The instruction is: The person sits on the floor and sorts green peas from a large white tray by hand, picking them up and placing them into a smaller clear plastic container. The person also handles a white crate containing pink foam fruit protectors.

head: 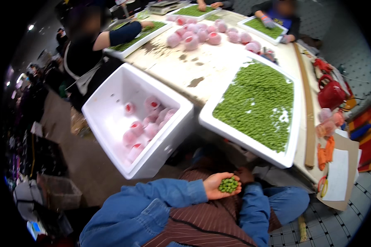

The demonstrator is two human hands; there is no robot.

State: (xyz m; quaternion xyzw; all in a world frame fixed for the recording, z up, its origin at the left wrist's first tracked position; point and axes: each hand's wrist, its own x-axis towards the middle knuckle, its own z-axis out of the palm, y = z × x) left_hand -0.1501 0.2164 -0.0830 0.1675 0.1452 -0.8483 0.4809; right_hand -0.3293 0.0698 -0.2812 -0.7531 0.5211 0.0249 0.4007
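My left hand is cupped palm up over my lap. A heap of small green pieces, like beans or buds, rests in it. Just beyond its fingertips is my right hand, in shadow and partly hidden, so its fingers cannot be made out. Ahead, at the table's near edge, a white foam tray holds a broad layer of similar green pieces. Left of it stands a deep white foam box with several round things in pink foam netting, red showing through some.
More netted round things lie on the table. People work at other green-filled trays around it. Along the right are a wooden strip, a red jug, orange gloves, scissors and paper.
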